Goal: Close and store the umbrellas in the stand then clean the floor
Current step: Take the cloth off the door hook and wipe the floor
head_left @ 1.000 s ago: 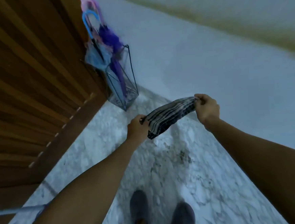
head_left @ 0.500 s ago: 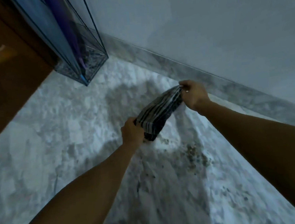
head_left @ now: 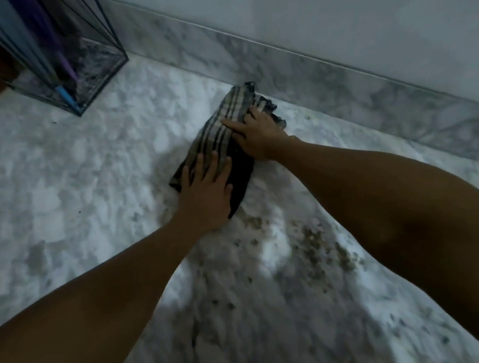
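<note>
I see a mottled grey-white marble floor (head_left: pixel 60 172) speckled with brown grit (head_left: pixel 314 241), meeting a marble skirting (head_left: pixel 325 80). My left hand (head_left: pixel 204 192) and right hand (head_left: pixel 257 134), each grip spread flat, press a folded dark striped cloth (head_left: pixel 220 131) down.

We see two bare forearms and two bare hands, nothing worn on either. Our left hand (head_left: pixel 205 195) has no glove, ring or watch that we can make out; wrist bare. Our right hand (head_left: pixel 257 134) is the same: no glove, no band, no sleeve edge anywhere along the arm up to the frame border. Nails short, unpainted as far as the dim, soft picture lets us tell.
</note>
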